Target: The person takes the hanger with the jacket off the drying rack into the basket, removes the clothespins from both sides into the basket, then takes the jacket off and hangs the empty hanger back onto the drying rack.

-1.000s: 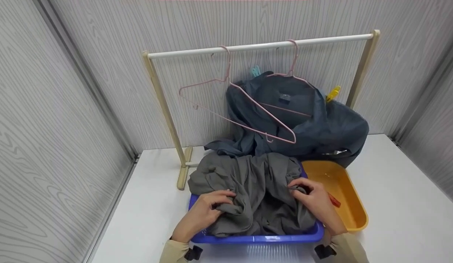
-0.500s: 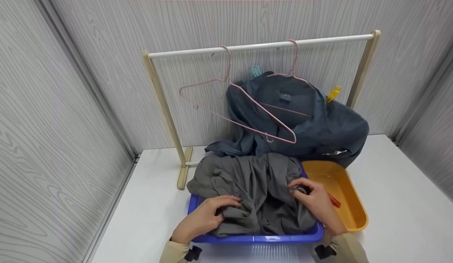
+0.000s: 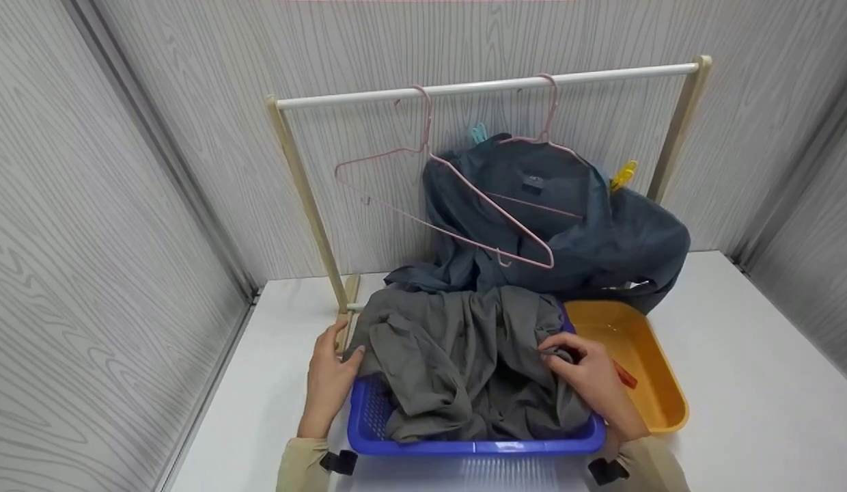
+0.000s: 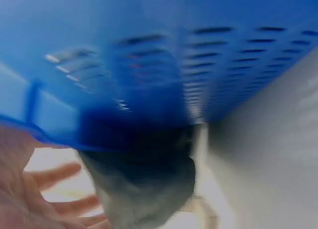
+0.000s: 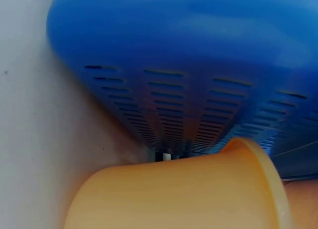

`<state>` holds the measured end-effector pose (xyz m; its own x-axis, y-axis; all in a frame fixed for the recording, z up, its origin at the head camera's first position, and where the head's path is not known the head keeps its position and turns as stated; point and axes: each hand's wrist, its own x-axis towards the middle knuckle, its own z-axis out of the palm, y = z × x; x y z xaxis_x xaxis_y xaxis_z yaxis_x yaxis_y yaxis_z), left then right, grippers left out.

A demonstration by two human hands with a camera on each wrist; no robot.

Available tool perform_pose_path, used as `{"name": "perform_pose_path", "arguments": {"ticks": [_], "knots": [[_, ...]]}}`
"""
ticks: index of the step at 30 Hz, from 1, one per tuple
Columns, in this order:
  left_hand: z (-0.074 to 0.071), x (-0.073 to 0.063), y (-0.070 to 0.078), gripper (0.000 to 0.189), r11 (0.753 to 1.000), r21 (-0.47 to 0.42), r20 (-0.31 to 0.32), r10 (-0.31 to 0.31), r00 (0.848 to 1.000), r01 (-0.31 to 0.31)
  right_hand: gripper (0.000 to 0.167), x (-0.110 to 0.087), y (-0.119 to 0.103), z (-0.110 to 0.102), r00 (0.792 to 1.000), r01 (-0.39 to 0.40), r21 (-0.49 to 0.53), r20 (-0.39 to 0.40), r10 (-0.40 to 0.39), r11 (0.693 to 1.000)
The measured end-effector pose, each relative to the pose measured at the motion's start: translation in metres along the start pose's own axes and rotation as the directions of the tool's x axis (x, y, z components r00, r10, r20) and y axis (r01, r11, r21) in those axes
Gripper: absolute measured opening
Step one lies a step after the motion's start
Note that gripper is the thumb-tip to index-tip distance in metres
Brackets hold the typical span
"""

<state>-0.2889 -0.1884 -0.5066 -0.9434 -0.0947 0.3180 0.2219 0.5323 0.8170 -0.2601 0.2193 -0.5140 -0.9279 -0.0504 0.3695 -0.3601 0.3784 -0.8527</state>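
A crumpled dark grey garment (image 3: 457, 348) fills a blue plastic basket (image 3: 475, 447) in the head view and drapes over its back left side. My left hand (image 3: 331, 379) is at the basket's left side, its thumb by the garment's overhanging edge. In the left wrist view the fingers of the left hand (image 4: 44, 194) are spread beside the hanging cloth and the slotted basket wall (image 4: 223, 55). My right hand (image 3: 591, 376) pinches a fold of the garment at the basket's right side. Most of that hand is out of the right wrist view.
Behind stands a rack (image 3: 488, 87) with a bare pink hanger (image 3: 488, 195). Beside it hangs a dark blue garment (image 3: 533, 239) on another hanger, with a blue clip (image 3: 478, 133) and a yellow clip (image 3: 623, 175). A yellow tub (image 3: 662, 383) holding a red clip (image 3: 625, 374) adjoins the basket.
My left hand has let go of the cloth and moved left and away from me, to the basket's outer left side. A flap of the garment lies flatter. The right hand keeps its place.
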Motion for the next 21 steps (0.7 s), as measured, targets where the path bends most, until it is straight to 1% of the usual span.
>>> {"name": "perform_pose_path", "arguments": {"ticks": [1, 2, 3, 5, 7, 8, 9, 10, 13, 15, 16, 18, 21], "knots": [[-0.001, 0.001, -0.003, 0.055, 0.999, -0.006, 0.036, -0.050, 0.998, 0.050, 0.014, 0.000, 0.000, 0.000, 1.000, 0.002, -0.001, 0.000, -0.002, 1.000], [-0.001, 0.001, -0.006, 0.057, 0.995, -0.009, 0.076, -0.095, 0.993, 0.096, 0.013, 0.000, 0.001, 0.000, 1.000, 0.008, -0.002, 0.000, -0.008, 1.000], [-0.002, 0.001, -0.007, 0.061, 0.991, -0.016, 0.122, -0.131, 0.984, 0.134, 0.013, 0.000, 0.001, 0.000, 1.000, 0.009, -0.002, 0.001, -0.009, 1.000], [-0.004, 0.000, -0.007, 0.067, 0.980, -0.035, 0.219, -0.184, 0.958, 0.196, 0.013, 0.000, 0.001, 0.000, 1.000, 0.002, -0.004, 0.000, -0.002, 1.000], [-0.004, -0.001, -0.006, 0.069, 0.970, -0.056, 0.299, -0.209, 0.931, 0.236, 0.015, 0.000, 0.000, -0.001, 1.000, -0.007, -0.008, -0.001, 0.007, 1.000], [-0.004, -0.002, -0.005, 0.069, 0.967, -0.068, 0.331, -0.210, 0.920, 0.245, 0.016, 0.000, 0.000, -0.001, 1.000, -0.009, -0.008, -0.003, 0.009, 1.000], [-0.004, -0.003, -0.004, 0.068, 0.966, -0.079, 0.354, -0.205, 0.912, 0.247, 0.016, 0.000, -0.001, -0.001, 1.000, -0.011, -0.006, -0.003, 0.011, 1.000], [-0.004, -0.003, -0.003, 0.066, 0.967, -0.081, 0.368, -0.196, 0.909, 0.242, 0.016, 0.000, -0.001, -0.001, 1.000, -0.011, -0.003, -0.002, 0.011, 1.000], [-0.003, -0.004, 0.001, 0.056, 0.975, -0.076, 0.367, -0.166, 0.915, 0.208, 0.016, 0.000, -0.001, 0.000, 1.000, -0.003, 0.008, -0.005, 0.003, 1.000], [-0.002, -0.006, 0.004, 0.049, 0.980, -0.058, 0.339, -0.160, 0.927, 0.190, 0.016, 0.000, -0.001, 0.000, 1.000, 0.007, 0.015, -0.008, -0.006, 1.000], [-0.002, -0.006, 0.005, 0.046, 0.983, -0.044, 0.319, -0.156, 0.935, 0.179, 0.017, 0.000, 0.000, 0.000, 1.000, 0.009, 0.013, -0.011, -0.009, 1.000], [-0.002, -0.006, 0.009, 0.040, 0.989, -0.003, 0.267, -0.140, 0.953, 0.146, 0.016, -0.001, -0.010, 0.000, 1.000, 0.014, -0.002, -0.016, -0.014, 1.000], [-0.002, -0.006, 0.015, 0.029, 0.992, 0.089, 0.175, -0.105, 0.979, 0.091, 0.016, -0.001, -0.010, 0.000, 1.000, 0.019, -0.018, -0.022, -0.019, 1.000]]}}
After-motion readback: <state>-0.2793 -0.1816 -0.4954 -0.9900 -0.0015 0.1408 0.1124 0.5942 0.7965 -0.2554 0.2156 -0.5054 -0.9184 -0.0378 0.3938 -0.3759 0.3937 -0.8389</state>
